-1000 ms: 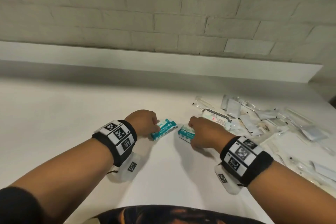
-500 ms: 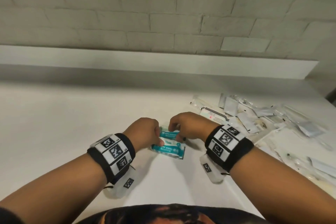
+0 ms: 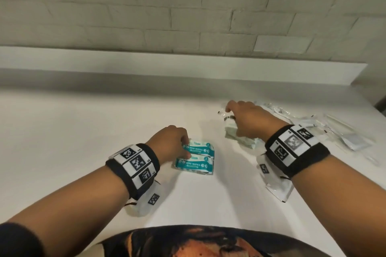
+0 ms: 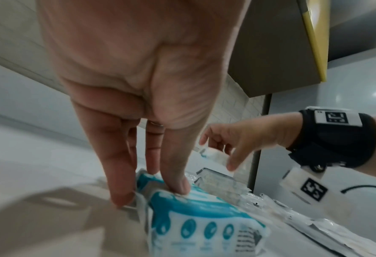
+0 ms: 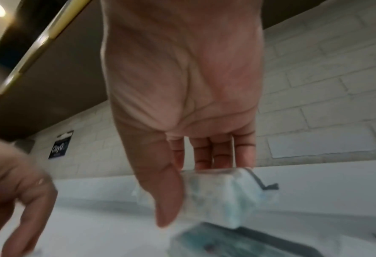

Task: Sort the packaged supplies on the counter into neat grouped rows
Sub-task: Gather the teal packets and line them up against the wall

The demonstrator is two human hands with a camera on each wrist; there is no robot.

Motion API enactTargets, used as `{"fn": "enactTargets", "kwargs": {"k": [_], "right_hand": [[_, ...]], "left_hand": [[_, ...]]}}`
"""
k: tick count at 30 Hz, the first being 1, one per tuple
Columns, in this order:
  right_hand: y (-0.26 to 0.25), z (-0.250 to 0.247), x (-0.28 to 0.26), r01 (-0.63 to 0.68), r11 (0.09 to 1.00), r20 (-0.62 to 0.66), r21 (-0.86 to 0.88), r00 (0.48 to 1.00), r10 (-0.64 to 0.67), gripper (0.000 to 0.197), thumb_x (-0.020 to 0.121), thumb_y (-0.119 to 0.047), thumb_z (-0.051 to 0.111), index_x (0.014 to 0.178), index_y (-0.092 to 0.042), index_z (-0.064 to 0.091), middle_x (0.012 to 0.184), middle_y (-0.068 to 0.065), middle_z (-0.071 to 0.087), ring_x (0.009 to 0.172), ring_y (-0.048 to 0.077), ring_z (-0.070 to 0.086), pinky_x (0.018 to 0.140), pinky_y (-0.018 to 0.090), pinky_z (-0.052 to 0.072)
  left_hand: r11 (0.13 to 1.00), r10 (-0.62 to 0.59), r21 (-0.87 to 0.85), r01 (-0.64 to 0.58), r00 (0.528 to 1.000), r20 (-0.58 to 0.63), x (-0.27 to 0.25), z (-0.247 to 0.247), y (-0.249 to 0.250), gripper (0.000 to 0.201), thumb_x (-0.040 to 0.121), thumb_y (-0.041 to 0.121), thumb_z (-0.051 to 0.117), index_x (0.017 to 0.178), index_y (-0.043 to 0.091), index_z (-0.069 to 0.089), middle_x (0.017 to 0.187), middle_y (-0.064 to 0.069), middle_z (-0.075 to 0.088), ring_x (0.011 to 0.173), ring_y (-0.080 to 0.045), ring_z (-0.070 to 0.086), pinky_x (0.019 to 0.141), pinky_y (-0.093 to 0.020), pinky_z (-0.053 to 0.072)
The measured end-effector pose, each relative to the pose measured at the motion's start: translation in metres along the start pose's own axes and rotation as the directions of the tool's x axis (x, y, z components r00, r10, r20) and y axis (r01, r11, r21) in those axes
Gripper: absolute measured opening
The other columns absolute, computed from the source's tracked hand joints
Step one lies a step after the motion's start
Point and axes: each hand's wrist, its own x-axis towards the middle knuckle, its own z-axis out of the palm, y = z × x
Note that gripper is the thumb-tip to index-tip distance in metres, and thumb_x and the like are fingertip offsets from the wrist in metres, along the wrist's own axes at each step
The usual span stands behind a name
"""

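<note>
Right hand [image 3: 248, 119] grips pale pack [image 3: 230, 130]; left hand [image 3: 171, 142] seemingly pinches wipes [image 3: 195, 165].

The right hand [image 3: 248, 119] hides part of a pale packet [image 3: 230, 130], and the clear wrappers [image 3: 309, 122] beyond it blur together unreadably.
</note>
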Motion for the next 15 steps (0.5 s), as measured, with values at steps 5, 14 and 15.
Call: {"fn": "enactTargets", "kwargs": {"k": [5,14,15], "right_hand": [[-0.033,-0.012,0.018,0.056,0.873,0.23,0.484,0.955,-0.189,0.029,0.087,-0.019,0.067,0.112,-0.022,0.053,0.105,-0.002,0.063,0.09,0.018,0.063,0.078,0.034,0.055],[-0.055,0.007,0.055,-0.081,0.897,0.426,0.434,0.896,-0.125,0.024,0.096,-0.036,0.052,0.111,-0.019,0.06,0.099,0.005,0.067,0.09,0.026,0.065,0.07,0.037,0.057],[-0.053,0.005,0.054,-0.105,0.901,0.5,0.421,0.855,-0.134,0.034,0.09,-0.04,0.062,0.117,-0.02,0.057,0.102,0.005,0.065,0.092,0.026,0.064,0.071,0.038,0.056]], "left_hand": [[1.0,-0.009,-0.018,0.009,1.0,-0.003,-0.001,0.003,-0.002,0.029,0.073,0.035,0.079,0.095,0.029,0.06,0.1,0.009,0.062,0.092,-0.012,0.057,0.074,-0.024,0.044],[1.0,-0.013,0.007,0.014,1.0,-0.014,-0.001,0.002,-0.002,0.029,0.072,0.038,0.079,0.093,0.029,0.061,0.098,0.009,0.062,0.09,-0.013,0.057,0.072,-0.027,0.045],[1.0,-0.011,0.009,0.011,1.0,-0.009,0.0,0.002,-0.002,0.028,0.072,0.038,0.078,0.093,0.029,0.061,0.099,0.009,0.062,0.091,-0.013,0.057,0.071,-0.027,0.044]]}}
